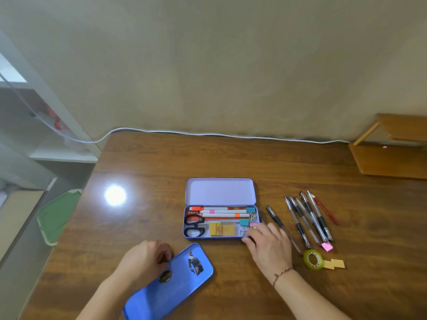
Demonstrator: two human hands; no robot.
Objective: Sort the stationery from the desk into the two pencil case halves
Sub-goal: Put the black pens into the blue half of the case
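Open pencil case (220, 218) set mid-desk (161, 162), its right front corner touched by relaxed right hand (268, 243), closed blue tin (168, 282) lying nearer, its left edge gripped by curled left hand (147, 257), pens (307, 218) laid right of the right hand

I work at a dark brown wood-grain desk (161, 162) set against a plain beige wall (219, 65). A white cable (208, 134) runs along the rear desk edge and rises to my left. A round glare spot (115, 195) marks an overhead light reflected on the desktop. A white shelving unit (57, 144) stands at left, a green panel (57, 215) below it. A lighter wooden rack (392, 153) stands at the far right
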